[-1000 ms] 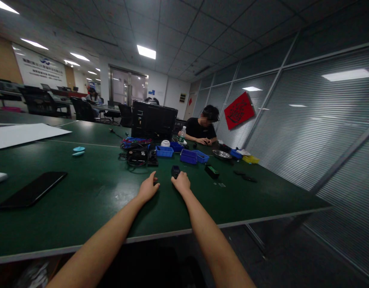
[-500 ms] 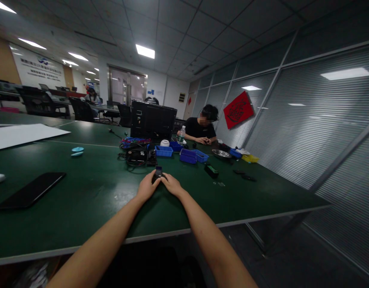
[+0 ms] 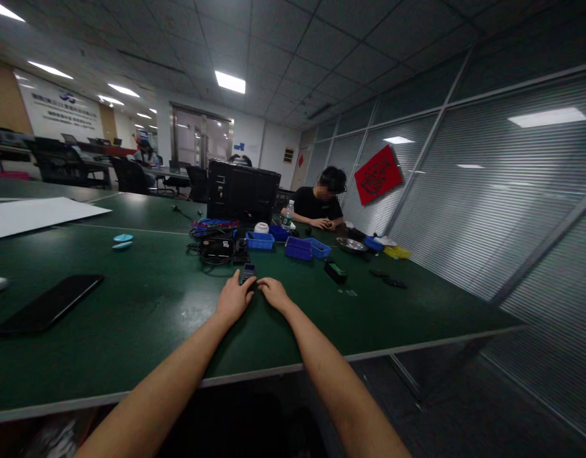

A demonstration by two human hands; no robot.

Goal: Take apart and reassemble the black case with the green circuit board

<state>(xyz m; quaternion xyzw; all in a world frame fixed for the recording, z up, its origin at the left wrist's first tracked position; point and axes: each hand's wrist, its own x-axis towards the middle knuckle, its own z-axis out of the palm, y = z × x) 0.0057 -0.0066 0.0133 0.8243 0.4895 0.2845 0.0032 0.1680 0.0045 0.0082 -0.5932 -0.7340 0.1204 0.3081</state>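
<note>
A small dark handheld device (image 3: 248, 271), with a darker screen-like patch at its far end, is just above the green tabletop or on it. My left hand (image 3: 233, 299) has it between the index finger at its left edge and the thumb across its near end. Right beside it, my right hand (image 3: 274, 295) is closed, fingers bent and pressed together, with the tips near the device's right side. Whether these tips hold anything small is hidden. Behind the device lie a black box with cables (image 3: 217, 248) and a dark stand-like part (image 3: 241, 249).
Blue bins (image 3: 299, 249), a white ball (image 3: 261, 228) and a water bottle (image 3: 288, 214) stand before a black monitor (image 3: 244, 191). A black case (image 3: 335, 271) lies right, a black slab (image 3: 49, 303) left. Across the table (image 3: 145, 356), a person (image 3: 316, 203) handles something small.
My right hand has come off the device, its fingertips now slightly apart from it. The device has tilted and shifted slightly left in my left hand, showing more of its face.
</note>
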